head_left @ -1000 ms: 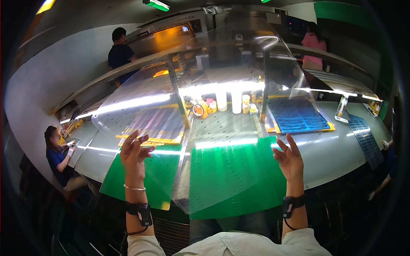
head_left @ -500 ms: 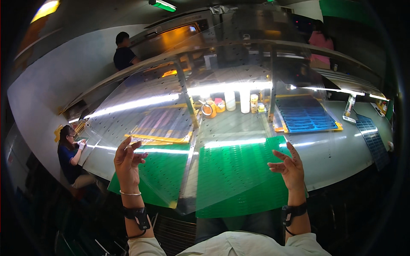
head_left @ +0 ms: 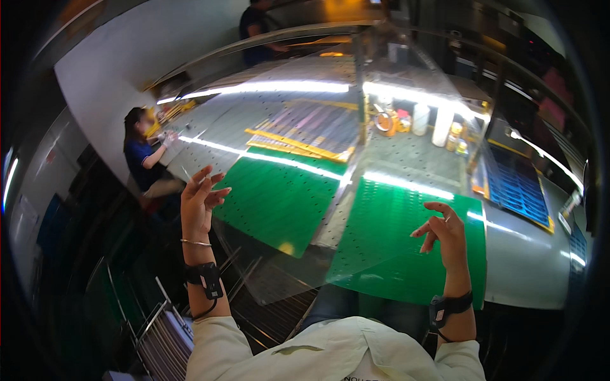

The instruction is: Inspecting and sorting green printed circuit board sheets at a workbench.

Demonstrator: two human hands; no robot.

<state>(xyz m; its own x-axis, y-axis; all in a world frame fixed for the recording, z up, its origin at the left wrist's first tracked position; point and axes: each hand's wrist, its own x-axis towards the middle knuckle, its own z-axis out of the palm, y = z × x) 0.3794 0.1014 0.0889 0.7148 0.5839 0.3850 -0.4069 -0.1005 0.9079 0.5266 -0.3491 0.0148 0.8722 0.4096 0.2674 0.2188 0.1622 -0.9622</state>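
A large clear plastic sheet (head_left: 257, 282), marked with rows of small dark dots, is stretched between my hands above the workbench. My left hand (head_left: 198, 202) has its fingers curled at the sheet's left edge, beyond the bench's front. At the opposite edge, my right hand (head_left: 448, 238) is bent inward with its fingers on the sheet, above a green mat (head_left: 438, 279). Another green mat (head_left: 279, 203) shows through the sheet to the left. The sheet's near corner hangs past the bench over a dark slatted rack. Its exact contact with my fingertips is hard to see.
Framed striped panels (head_left: 298, 130) lie behind the left mat, and a blue panel (head_left: 518, 181) at the right. Tape and bottles (head_left: 422, 120) stand at the back. A seated co-worker (head_left: 143, 152) is at the left. A metal rack (head_left: 162, 336) stands lower left.
My view has turned left. The sheet and both hands have shifted left relative to the bench, and the sheet's near corner now reaches past the front edge.
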